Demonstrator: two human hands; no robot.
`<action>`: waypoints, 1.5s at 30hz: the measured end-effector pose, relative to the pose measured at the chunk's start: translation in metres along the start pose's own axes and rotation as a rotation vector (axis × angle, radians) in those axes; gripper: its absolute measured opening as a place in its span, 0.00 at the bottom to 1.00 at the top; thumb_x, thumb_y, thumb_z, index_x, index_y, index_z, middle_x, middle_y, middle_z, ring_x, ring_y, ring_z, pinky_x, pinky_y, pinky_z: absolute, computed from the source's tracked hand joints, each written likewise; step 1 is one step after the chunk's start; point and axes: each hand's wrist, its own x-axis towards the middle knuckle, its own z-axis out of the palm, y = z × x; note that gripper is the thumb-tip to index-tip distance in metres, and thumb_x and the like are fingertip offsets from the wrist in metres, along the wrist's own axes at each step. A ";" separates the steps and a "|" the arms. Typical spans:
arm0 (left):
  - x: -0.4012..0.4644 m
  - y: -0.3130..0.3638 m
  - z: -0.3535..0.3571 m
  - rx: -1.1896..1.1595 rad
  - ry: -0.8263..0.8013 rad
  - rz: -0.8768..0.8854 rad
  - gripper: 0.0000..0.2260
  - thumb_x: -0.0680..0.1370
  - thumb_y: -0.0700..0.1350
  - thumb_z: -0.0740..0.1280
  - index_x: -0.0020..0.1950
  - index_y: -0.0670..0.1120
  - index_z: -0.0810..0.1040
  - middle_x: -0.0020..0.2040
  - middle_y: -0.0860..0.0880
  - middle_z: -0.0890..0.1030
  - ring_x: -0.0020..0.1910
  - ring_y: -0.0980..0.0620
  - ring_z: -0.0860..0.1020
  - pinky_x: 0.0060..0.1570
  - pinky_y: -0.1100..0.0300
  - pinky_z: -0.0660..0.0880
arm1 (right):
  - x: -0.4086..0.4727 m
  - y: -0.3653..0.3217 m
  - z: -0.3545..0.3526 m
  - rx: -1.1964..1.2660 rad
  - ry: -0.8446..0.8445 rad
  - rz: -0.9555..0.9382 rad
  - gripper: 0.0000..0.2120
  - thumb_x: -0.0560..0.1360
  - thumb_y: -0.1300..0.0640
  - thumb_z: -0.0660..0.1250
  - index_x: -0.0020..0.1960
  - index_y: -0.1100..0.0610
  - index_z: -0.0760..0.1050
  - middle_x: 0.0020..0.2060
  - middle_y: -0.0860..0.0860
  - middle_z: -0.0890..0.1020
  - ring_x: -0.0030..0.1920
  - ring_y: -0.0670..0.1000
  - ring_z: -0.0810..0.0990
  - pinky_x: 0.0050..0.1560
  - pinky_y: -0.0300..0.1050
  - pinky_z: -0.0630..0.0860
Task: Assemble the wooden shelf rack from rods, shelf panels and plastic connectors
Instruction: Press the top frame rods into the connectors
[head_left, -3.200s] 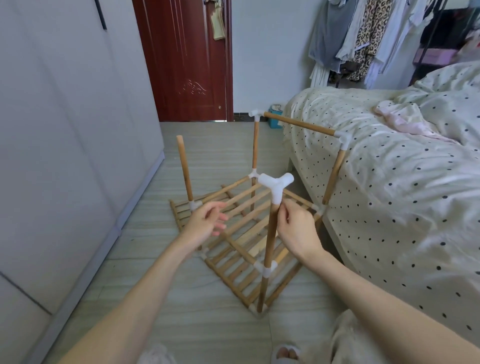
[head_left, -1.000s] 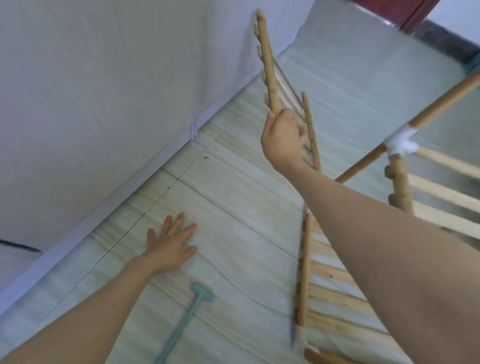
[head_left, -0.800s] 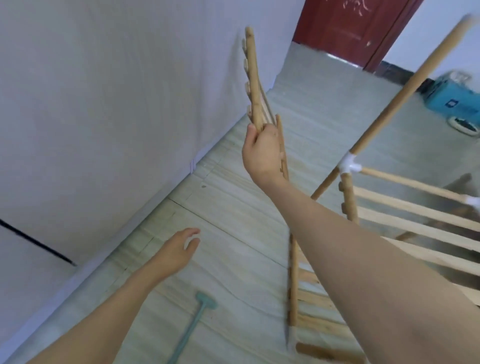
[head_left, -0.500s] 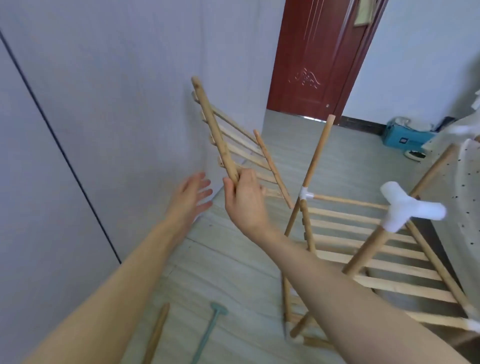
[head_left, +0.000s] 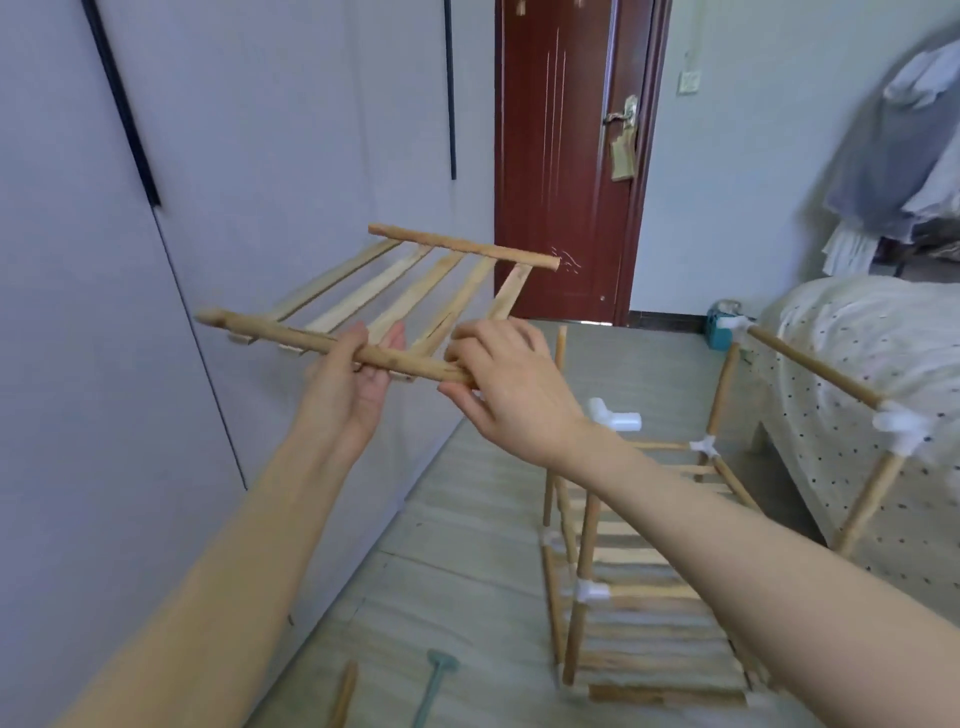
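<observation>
Both of the person's hands are on the shelf panel (head_left: 384, 306), held roughly level in the air on the left side of the room, well above the floor and clear of the half-built rack (head_left: 644, 561) standing further right. The left hand (head_left: 353, 384) cups the panel's near side rail from below, thumb over the top; the right hand (head_left: 511, 387) has its fingers wrapped round the same rail's right end. The rack already has its lower shelves in place, with a white plastic connector (head_left: 613, 415) on top of the near upright and a rod (head_left: 558, 345) standing bare behind it. To seat this panel well, I would keep it flat and carry it over the rack squarely, then line a rail end up with the open socket of that connector before pushing, rather than forcing it in at an angle, which could rack the whole light frame sideways. One hand should probably steady the upright while the other drives the rail home. A loose wooden rod (head_left: 344, 696) and a teal tool (head_left: 434, 686) lie on the floor nearby
</observation>
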 end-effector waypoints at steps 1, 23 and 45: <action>-0.006 -0.006 0.007 -0.048 0.021 -0.029 0.02 0.79 0.35 0.62 0.49 0.41 0.70 0.53 0.42 0.73 0.50 0.45 0.82 0.44 0.58 0.80 | -0.004 0.007 -0.014 0.014 0.049 0.076 0.23 0.74 0.42 0.57 0.54 0.59 0.76 0.56 0.55 0.77 0.59 0.56 0.74 0.61 0.55 0.67; -0.041 -0.166 0.084 0.924 -0.523 -0.021 0.30 0.73 0.60 0.59 0.74 0.53 0.62 0.64 0.66 0.68 0.59 0.75 0.67 0.57 0.76 0.63 | -0.128 0.141 -0.083 1.568 0.271 1.350 0.12 0.80 0.64 0.58 0.62 0.64 0.70 0.38 0.55 0.84 0.37 0.52 0.83 0.31 0.43 0.80; -0.015 -0.175 -0.059 1.443 -0.158 0.004 0.14 0.78 0.31 0.57 0.39 0.49 0.64 0.36 0.47 0.73 0.42 0.46 0.73 0.43 0.57 0.69 | -0.160 0.127 -0.050 1.521 0.187 1.364 0.17 0.80 0.62 0.57 0.68 0.60 0.68 0.37 0.52 0.85 0.37 0.49 0.82 0.33 0.42 0.80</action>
